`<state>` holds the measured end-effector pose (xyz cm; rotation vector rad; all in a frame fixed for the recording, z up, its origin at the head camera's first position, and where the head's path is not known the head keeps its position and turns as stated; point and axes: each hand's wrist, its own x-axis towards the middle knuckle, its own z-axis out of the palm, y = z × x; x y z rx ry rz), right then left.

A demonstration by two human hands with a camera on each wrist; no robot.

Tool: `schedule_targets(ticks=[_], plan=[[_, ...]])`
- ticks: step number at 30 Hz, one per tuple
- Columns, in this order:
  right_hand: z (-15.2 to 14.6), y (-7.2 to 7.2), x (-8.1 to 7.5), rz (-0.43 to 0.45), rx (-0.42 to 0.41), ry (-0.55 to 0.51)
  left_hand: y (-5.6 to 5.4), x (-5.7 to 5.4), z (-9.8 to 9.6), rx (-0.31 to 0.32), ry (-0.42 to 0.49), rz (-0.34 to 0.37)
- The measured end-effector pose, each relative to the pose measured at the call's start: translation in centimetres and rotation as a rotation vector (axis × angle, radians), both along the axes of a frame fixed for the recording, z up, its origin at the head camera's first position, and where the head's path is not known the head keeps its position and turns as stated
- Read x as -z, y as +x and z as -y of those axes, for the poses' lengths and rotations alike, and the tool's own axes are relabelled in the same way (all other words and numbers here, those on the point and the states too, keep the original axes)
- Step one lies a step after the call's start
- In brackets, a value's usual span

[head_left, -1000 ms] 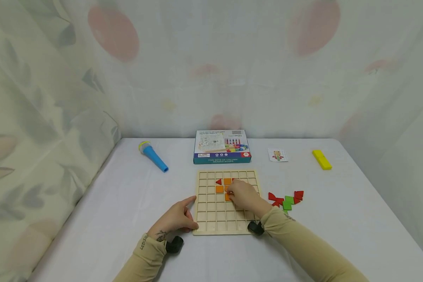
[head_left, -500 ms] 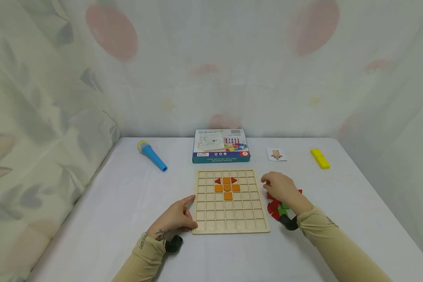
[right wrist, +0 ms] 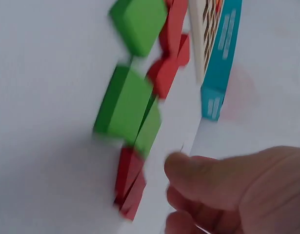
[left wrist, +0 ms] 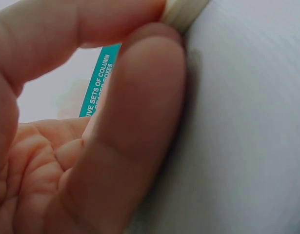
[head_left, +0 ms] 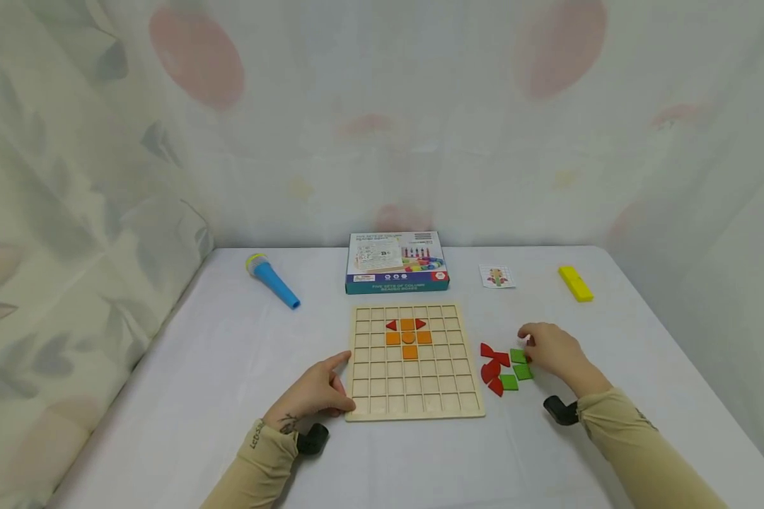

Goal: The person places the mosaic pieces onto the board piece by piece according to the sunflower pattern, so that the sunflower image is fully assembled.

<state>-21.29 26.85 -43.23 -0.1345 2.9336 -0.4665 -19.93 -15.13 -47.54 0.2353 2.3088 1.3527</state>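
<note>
While our left hand (head_left: 314, 392) rests spread against the pale wooden grid board (head_left: 415, 386), we list orange tiles (head_left: 407, 324) and two red triangles (head_left: 391, 325) seated, green squares (head_left: 523, 372) and red wedges (head_left: 496, 387) unplaced beside it, our right hand (head_left: 557, 351) near, loosely curled, seemingly empty.

Right hand (right wrist: 237, 183), fingers loosely bent, near green pieces (right wrist: 125, 105) and red pieces (right wrist: 164, 73) on the white bench (right wrist: 47, 146); farther off, gridded board (right wrist: 198, 39) and teal box (right wrist: 225, 53).

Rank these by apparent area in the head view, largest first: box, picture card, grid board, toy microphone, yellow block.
1. Grid board
2. Box
3. Toy microphone
Unranked, smallest: picture card and yellow block, which look too close in area.
</note>
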Motion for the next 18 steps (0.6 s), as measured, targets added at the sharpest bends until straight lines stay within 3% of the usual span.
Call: schedule_targets(ticks=[6, 12, 18], plan=[[-1.8, -0.3, 0.4, -0.046, 0.036, 0.061, 0.1, -0.2, 0.1, 0.000, 0.006, 0.005], [-2.5, -0.1, 0.8, -0.037, 0.050, 0.118, 0.1, -0.4, 0.1, 0.007, 0.013, 0.005], [-2.9, 0.0, 1.3, -0.009, 0.062, 0.109, 0.2, -0.5, 0.0, 0.012, 0.017, 0.007]])
